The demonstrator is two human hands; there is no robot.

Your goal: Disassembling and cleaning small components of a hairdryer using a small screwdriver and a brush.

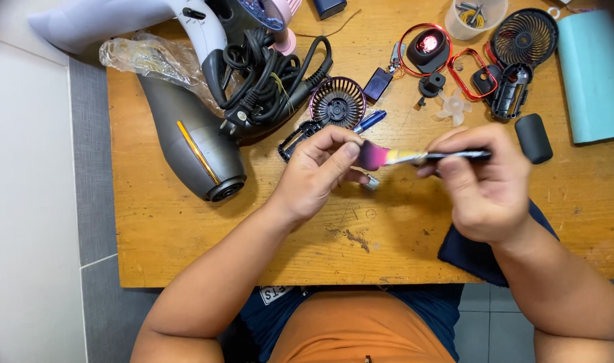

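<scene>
Worn wooden worktop (186,235) over grey floor tiles, cluttered w/ a grey hair dryer (192,144) & fan parts. Small purple part (372,156) blurred, partly hidden, pinched in left hand (317,175) fingertips. Right hand (485,185) closed round thin black-handled tool (448,156), tip touching the part, between both hands.

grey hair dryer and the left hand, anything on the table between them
In the head view nothing lies between the grey hair dryer and the left hand: only bare wooden table. The black frame piece sits just above that stretch.
</scene>
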